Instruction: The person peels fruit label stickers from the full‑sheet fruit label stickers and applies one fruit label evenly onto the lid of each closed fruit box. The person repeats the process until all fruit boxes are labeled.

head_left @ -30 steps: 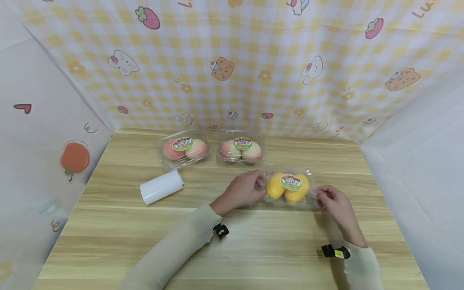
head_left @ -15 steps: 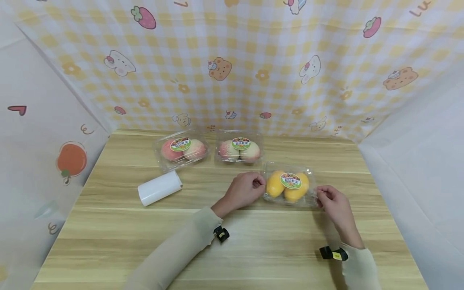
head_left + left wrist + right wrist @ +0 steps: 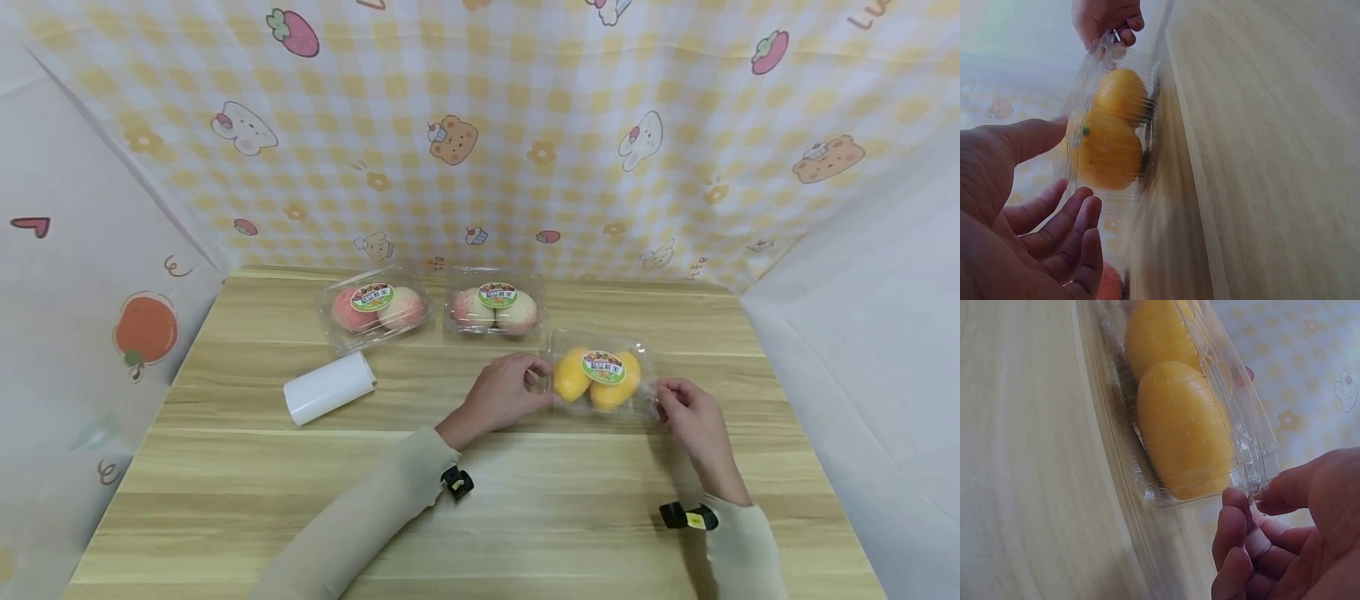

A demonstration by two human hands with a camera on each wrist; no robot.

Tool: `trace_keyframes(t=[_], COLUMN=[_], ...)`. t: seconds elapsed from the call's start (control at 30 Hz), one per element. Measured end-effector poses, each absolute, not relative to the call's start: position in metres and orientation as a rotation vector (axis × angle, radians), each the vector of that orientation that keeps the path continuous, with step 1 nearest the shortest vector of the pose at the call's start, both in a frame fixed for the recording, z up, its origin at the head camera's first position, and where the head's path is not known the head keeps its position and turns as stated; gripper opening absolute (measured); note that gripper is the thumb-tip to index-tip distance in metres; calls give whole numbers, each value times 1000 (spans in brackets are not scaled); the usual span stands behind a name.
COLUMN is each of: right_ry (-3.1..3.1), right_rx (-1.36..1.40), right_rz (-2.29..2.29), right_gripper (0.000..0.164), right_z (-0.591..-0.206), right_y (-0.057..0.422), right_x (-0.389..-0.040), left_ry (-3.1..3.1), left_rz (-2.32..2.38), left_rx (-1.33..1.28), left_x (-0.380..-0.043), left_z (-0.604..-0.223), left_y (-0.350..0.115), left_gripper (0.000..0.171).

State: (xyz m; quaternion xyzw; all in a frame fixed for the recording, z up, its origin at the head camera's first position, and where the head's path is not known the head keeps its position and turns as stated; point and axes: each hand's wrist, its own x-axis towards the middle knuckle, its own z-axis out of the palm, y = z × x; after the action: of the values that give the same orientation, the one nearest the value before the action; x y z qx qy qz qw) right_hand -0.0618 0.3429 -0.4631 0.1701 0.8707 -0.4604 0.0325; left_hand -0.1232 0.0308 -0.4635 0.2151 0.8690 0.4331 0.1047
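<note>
A clear plastic clamshell box (image 3: 558, 343) with two yellow mangoes (image 3: 615, 385) and a round fruit label (image 3: 603, 367) is right of centre. My right hand (image 3: 693, 429) pinches its right end, thumb and forefinger on the rim's corner. At the other end is my left hand (image 3: 506, 392), with thumb and forefinger spread. In the left wrist view the left thumb (image 3: 1041, 134) touches the rim; the other fingers (image 3: 1069, 225) curve loosely below, a gap between them and the thumb. The right wrist view shows the box's ribbed side and the mangoes up close.
Two more clear boxes of peaches, a left one (image 3: 337, 340) and a middle one (image 3: 457, 329), stand along the back of the wooden table (image 3: 555, 517). A white roll (image 3: 330, 388) lies at the left. Behind hangs a yellow checked cloth (image 3: 525, 100).
The mango box has shifted slightly away toward the back, its near side moving up in view. My left thumb has parted from the forefinger; my right hand keeps its pinch.
</note>
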Motion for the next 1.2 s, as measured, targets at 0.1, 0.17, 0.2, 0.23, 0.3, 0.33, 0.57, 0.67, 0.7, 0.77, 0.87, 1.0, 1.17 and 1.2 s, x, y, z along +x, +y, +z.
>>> trace_keyframes(t=[0.1,0.17,0.2,0.23,0.3,0.33,0.57,0.67,0.7,0.77,0.87,1.0,1.17,1.2], right_ry=[2686,2683,2682,2681,2675,2673,2670,2675,2678,2680,2675,2672,2673,2671], right_rx=[531,540,543,544,547,547,561,567,568,570,587,615,647,653], right_rz=[-1422,-1428,-1431,-1432,-1447,-1455,-1486,-1507,-1507,-1513,-1511,-1491,-1486,-1493], right_gripper=[41,42,42,42,42,42,42,42,42,42,44,45,45,45], right_z=[-464,-464,-464,-464,-464,-464,-464,-466,-466,-467,-467,-466,-465,-465], right_y=[344,345,346,346,346,346,348,349,350,350,351,352,352,352], right_x=[-65,-67,-68,-69,-71,-72,-77,-80,-81,-84,-88,-93,-97,-98], left_ry=[2564,2565,2565,2567,2562,2557,2541,2556,2561,2573,2596,2633,2686,2698], left_rz=[1286,1296,1297,1298,1303,1307,1341,1343,1345,1347,1349,1363,1345,1336], left_rx=[616,603,593,585,565,554,550,572,579,584,581,567,552,550], left_x=[-124,-125,-126,-127,-130,-131,-138,-140,-141,-142,-142,-142,-141,-141], left_z=[-462,-462,-462,-462,-463,-464,-466,-467,-468,-468,-470,-473,-477,-478], left_y=[34,36,37,38,40,41,47,51,52,55,59,65,74,76], left_gripper=[41,41,41,41,41,42,37,36,37,38,42,44,44,44])
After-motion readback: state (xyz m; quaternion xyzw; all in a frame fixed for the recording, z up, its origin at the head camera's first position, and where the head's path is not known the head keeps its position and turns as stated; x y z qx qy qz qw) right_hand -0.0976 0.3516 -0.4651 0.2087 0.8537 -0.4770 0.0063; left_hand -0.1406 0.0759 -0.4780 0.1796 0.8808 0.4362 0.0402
